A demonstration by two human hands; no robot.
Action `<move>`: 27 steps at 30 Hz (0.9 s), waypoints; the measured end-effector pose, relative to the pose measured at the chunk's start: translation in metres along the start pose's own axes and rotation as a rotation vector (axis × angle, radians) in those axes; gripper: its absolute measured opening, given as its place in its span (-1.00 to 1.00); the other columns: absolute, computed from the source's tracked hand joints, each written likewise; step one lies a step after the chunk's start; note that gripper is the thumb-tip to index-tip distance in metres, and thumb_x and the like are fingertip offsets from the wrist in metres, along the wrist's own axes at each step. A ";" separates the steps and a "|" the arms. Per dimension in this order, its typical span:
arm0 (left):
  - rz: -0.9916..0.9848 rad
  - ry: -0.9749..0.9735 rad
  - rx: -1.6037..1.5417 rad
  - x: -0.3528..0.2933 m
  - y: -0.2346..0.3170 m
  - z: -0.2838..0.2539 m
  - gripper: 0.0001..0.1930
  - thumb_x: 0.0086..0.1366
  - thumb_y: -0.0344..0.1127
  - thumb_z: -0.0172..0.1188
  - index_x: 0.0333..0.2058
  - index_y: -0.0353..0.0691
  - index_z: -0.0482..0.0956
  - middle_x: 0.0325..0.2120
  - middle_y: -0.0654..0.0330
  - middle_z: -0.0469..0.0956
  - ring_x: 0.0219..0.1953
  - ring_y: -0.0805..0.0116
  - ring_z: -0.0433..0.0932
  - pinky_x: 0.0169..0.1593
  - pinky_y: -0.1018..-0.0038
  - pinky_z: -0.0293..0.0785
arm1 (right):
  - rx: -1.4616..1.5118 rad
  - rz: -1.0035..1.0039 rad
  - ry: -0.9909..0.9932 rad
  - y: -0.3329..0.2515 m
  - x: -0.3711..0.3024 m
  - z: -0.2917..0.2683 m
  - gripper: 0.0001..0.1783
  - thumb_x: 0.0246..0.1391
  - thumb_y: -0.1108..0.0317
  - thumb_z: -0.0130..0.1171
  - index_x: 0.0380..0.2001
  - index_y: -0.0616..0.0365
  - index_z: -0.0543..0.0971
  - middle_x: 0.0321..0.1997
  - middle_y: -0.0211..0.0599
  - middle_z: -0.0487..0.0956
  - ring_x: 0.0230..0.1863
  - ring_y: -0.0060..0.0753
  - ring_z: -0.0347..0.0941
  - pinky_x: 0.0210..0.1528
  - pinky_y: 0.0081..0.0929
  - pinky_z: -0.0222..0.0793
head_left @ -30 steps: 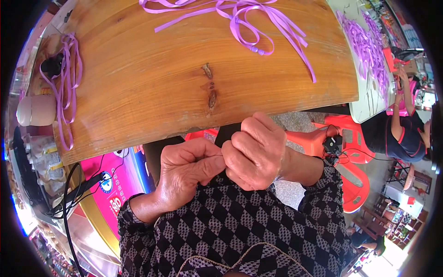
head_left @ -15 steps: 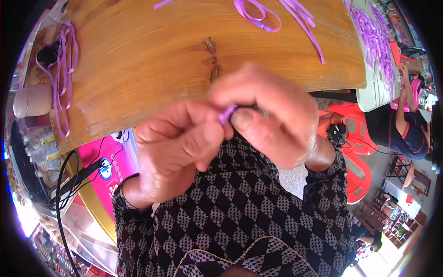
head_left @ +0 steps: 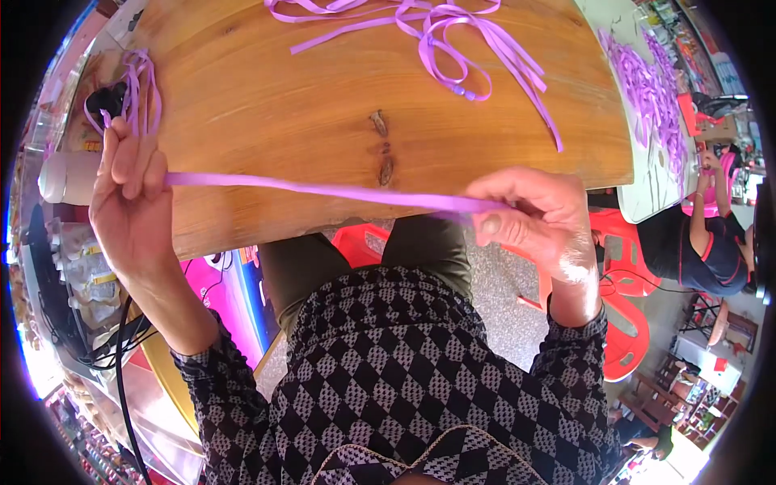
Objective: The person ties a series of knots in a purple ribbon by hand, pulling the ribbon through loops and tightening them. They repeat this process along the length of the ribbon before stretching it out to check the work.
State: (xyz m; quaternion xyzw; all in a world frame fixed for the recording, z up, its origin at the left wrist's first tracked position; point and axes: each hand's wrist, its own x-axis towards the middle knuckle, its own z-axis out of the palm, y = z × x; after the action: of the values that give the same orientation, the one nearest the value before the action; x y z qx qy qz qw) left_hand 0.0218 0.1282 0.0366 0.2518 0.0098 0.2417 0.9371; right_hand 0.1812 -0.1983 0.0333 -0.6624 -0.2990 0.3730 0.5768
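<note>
A purple ribbon [head_left: 315, 189] stretches between my two hands, nearly straight, above the near edge of the wooden table [head_left: 267, 105]. At the left, my left hand [head_left: 133, 186] is raised with its fingers closed round one end. My right hand [head_left: 533, 214] pinches the other end between thumb and fingers; a short purple piece hangs blurred beside the thumb. Farther off on the table lie several loose purple ribbons [head_left: 517, 56], one looped with a small knotted part [head_left: 461, 90].
More purple ribbons [head_left: 145, 81] hang by a black object [head_left: 105, 101] at the left table edge. On the right, a white table [head_left: 638, 190] bears a heap of purple ribbons [head_left: 647, 105]. A person [head_left: 703, 242] works beside it, near red plastic stools [head_left: 622, 323]. Black cables [head_left: 121, 356] run down the left.
My hands have moved from close together over a small purple piece to wide apart, pulling the ribbon out lengthwise. The view has shifted, showing more of the far ribbons and my legs.
</note>
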 end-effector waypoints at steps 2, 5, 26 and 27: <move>0.102 -0.004 0.200 0.007 0.011 -0.022 -0.78 0.25 -0.48 -0.09 -0.16 -0.49 0.32 -0.64 0.33 0.19 -0.62 0.57 0.09 -0.53 0.63 -0.01 | -0.010 -0.008 0.075 0.004 0.000 -0.001 -0.81 -0.13 0.52 0.22 -0.37 0.36 0.52 -0.53 -0.36 0.51 -0.49 -0.65 0.42 -0.43 -0.74 0.32; 0.251 0.291 0.816 0.014 0.010 -0.033 -0.68 0.20 -0.45 0.01 -0.08 -0.48 0.32 -0.44 0.20 0.41 -0.45 0.52 0.33 -0.39 0.65 0.19 | -0.037 0.050 0.017 0.007 0.005 0.006 -0.82 -0.11 0.54 0.21 -0.36 0.32 0.52 -0.50 -0.36 0.51 -0.47 -0.64 0.43 -0.40 -0.73 0.32; -0.463 -0.026 0.908 -0.040 -0.118 0.050 -0.75 0.14 -0.52 0.12 -0.17 -0.36 0.43 -0.40 0.25 0.52 -0.38 0.63 0.42 -0.36 0.69 0.34 | -0.468 -0.363 -0.008 0.005 0.030 0.035 -0.72 -0.22 0.52 0.28 -0.34 0.20 0.51 -0.55 -0.34 0.45 -0.52 -0.48 0.40 -0.47 -0.59 0.29; -0.465 -0.025 0.906 -0.041 -0.118 0.050 -0.75 0.14 -0.52 0.12 -0.17 -0.36 0.43 -0.40 0.25 0.52 -0.38 0.63 0.42 -0.36 0.69 0.34 | -0.468 -0.360 -0.008 0.005 0.031 0.035 -0.72 -0.22 0.52 0.28 -0.34 0.20 0.51 -0.55 -0.34 0.45 -0.52 -0.48 0.40 -0.47 -0.59 0.29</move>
State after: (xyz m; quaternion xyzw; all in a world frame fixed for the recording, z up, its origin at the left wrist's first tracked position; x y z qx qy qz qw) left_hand 0.0456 -0.0036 0.0197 0.6269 0.1583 -0.0047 0.7629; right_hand 0.1689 -0.1545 0.0219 -0.7121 -0.4919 0.1883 0.4641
